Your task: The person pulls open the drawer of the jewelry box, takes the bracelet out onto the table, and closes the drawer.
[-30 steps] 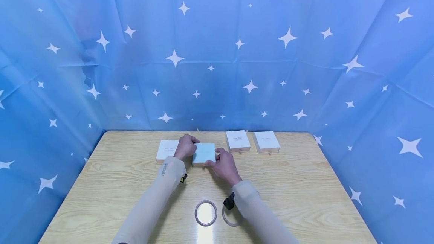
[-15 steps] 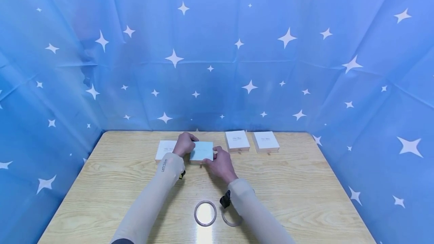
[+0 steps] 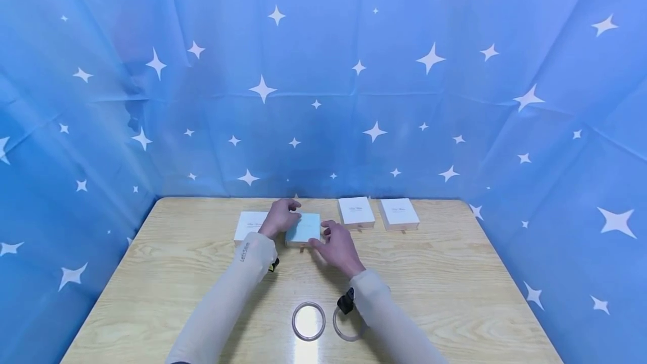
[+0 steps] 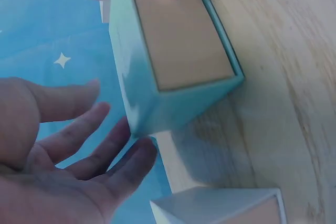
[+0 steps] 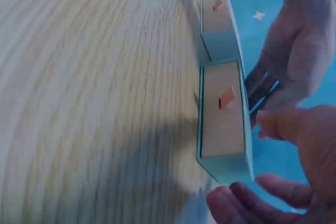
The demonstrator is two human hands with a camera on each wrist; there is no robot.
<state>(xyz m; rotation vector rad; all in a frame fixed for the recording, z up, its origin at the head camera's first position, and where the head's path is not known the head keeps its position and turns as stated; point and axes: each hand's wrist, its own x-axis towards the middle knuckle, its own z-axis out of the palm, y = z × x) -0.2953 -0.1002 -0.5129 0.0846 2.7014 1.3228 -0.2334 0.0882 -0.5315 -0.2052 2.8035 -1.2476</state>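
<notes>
Flanking teal box (image 3: 305,229) edges, hands (image 3: 281,218) (image 3: 340,246), gap rightward

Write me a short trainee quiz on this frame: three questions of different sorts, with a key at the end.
1. Count: how many white boxes are on the table?
2. True or false: in the head view, both rings appear lower in the picture than every box.
3. Choose: what lies between the left grip and the right grip?
A. a white box
B. the blue box
C. a ring

Key:
1. Three: one to the left of the blue box, two to its right.
2. True.
3. B.
</notes>
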